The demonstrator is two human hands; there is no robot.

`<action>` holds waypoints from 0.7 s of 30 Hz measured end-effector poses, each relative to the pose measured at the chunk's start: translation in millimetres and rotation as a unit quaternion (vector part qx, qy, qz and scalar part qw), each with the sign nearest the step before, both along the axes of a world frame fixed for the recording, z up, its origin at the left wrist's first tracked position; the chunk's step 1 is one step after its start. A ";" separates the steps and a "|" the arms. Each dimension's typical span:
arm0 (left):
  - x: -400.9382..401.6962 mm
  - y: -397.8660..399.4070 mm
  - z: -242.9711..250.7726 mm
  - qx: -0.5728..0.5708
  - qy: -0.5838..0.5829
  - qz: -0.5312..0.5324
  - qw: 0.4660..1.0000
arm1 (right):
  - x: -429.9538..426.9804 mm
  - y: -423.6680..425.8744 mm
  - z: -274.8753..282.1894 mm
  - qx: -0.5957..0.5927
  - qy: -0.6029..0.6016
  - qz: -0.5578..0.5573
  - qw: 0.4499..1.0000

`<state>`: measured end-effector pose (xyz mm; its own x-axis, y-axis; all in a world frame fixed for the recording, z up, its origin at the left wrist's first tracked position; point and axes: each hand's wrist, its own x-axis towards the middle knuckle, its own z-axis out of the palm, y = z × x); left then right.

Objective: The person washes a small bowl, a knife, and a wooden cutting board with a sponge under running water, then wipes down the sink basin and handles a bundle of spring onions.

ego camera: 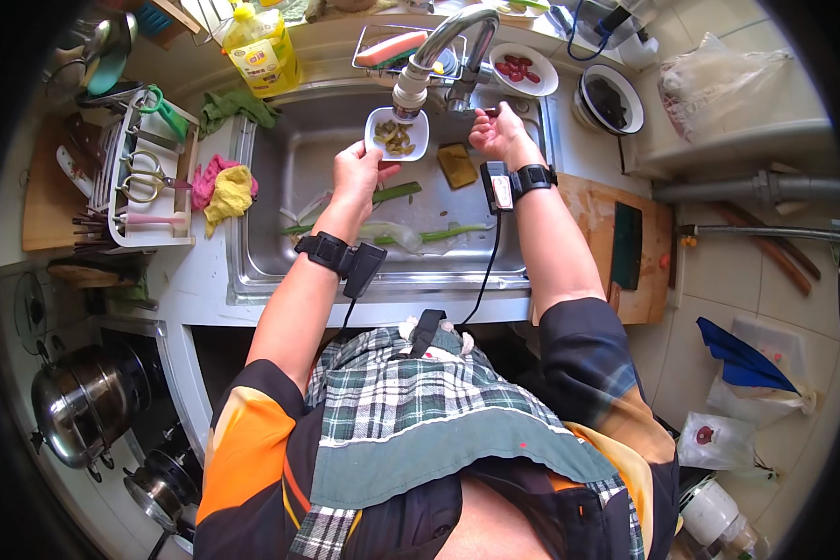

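My left hand (358,175) grips a small white square bowl (423,147) by its near left rim. Small green-brown pieces, like raisins, lie in the bowl (394,138). Directly above it is the white-tipped spout of a chrome faucet (409,91). At the faucet's right side, my right hand (498,131) has its curled fingers at the thin lever (488,110). Beneath both hands is a stainless steel sink (308,154), where green onion stalks (434,234) and a flat brown block (457,166) lie. Whether water is running is hard to make out.
Behind the sink stand a yellow detergent bottle (260,56), a wire sponge rack (371,70) and a bowl of red dates (523,70). A bowl of dark pieces (609,101) is farther right. A cutting board (588,210) bears a cleaver (626,245). Left is a utensil rack (122,234).
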<state>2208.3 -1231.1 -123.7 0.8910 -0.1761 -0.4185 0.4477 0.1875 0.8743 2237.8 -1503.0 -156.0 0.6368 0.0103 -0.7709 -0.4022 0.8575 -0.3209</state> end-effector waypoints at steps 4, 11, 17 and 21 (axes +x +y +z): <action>0.6 -0.3 2.5 0.020 -0.003 -0.016 1.000 | 7.9 -7.1 -2.6 0.094 0.026 -0.012 0.995; 2.2 -2.0 4.3 0.042 -0.020 -0.018 0.999 | -3.5 23.0 -8.1 0.043 -0.012 -0.086 0.995; 3.1 -3.6 1.5 0.050 -0.023 -0.023 0.998 | -6.5 29.7 -12.1 0.057 -0.022 -0.106 0.992; 3.0 -6.0 2.0 0.052 -0.018 -0.022 0.998 | -5.9 28.8 -16.8 0.058 -0.025 -0.105 0.992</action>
